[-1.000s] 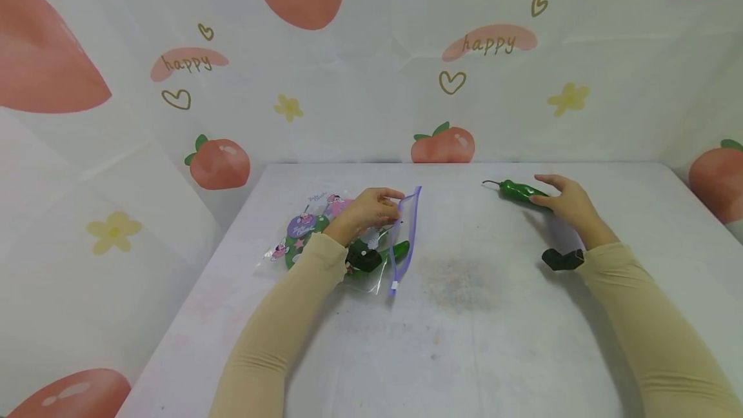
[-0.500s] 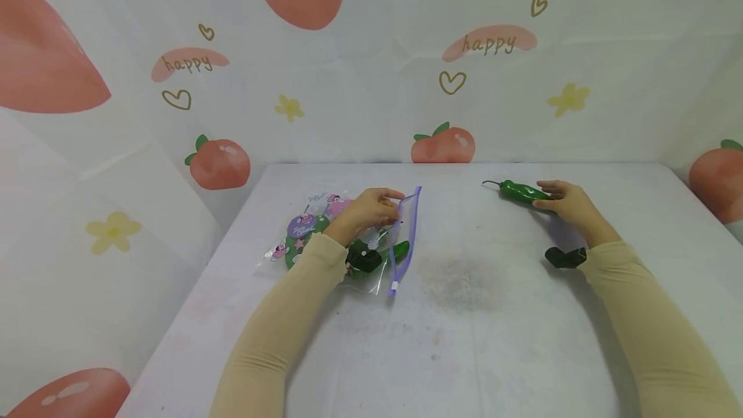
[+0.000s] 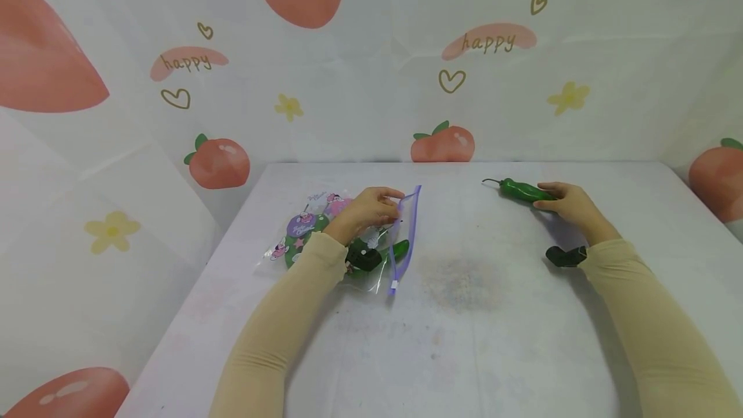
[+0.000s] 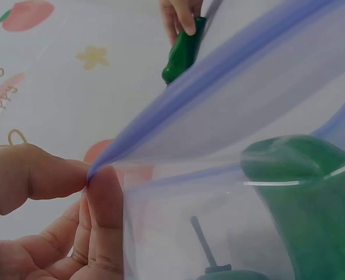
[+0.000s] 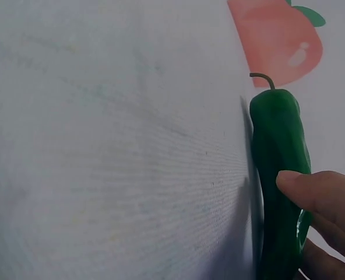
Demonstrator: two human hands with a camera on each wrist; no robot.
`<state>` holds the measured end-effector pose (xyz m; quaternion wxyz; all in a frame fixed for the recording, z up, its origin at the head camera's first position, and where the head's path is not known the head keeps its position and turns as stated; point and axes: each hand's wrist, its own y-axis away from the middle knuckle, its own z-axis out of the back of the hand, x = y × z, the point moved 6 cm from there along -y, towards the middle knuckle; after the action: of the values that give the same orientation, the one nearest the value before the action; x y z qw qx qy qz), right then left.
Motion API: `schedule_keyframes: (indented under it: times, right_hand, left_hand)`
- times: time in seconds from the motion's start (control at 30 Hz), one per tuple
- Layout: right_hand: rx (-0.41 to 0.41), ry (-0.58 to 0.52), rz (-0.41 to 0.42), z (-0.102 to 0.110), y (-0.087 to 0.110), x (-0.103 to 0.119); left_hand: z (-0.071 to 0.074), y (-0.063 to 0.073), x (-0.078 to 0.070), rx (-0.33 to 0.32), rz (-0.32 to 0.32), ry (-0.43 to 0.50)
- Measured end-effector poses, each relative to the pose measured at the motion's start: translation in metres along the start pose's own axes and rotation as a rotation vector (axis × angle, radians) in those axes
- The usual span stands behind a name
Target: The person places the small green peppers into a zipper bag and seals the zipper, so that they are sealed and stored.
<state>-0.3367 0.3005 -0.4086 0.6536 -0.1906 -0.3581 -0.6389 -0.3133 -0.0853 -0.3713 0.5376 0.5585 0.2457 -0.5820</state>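
Observation:
My left hand [image 3: 368, 210] pinches one corner of the open mouth of a clear zip bag [image 3: 413, 228] with a purple zip strip. Inside the bag, green vegetables lie behind the printed plastic; the tip of one green pepper [image 3: 400, 250] shows near the mouth. In the left wrist view, thumb and fingertips squeeze the purple edge, with a thick green pepper [image 4: 312, 221] behind the film. Toward the back right, my right hand [image 3: 571, 206] grips a long green chili pepper [image 3: 516, 190] by its lower end. Its thin curved stem [image 5: 264, 77] points away from the hand.
A white table [image 3: 453, 353] with a brownish smudge lies under both hands. Behind it hangs a white cloth [image 3: 360, 82] printed with peaches, hearts and flowers. Dark wrist cameras [image 3: 565, 257] jut from the sleeves.
The right hand has shifted slightly and drawn its fingers in around the chili pepper, which still lies in nearly the same place. The left hand and the bag stay put.

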Motion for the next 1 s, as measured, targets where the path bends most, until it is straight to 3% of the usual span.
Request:
schedule_keyframes:
  times: [0.43, 1.0]
  right_hand:
    - [0.019, 0.066, 0.015, 0.0025, -0.0025, -0.0012]
    - [-0.015, 0.051, 0.009, 0.0031, 0.0032, 0.0027]
  left_hand:
    - [0.0000, -0.0016, 0.0007, 0.009, -0.003, 0.002]
    - [-0.0012, -0.0006, 0.0003, 0.018, -0.008, 0.034]
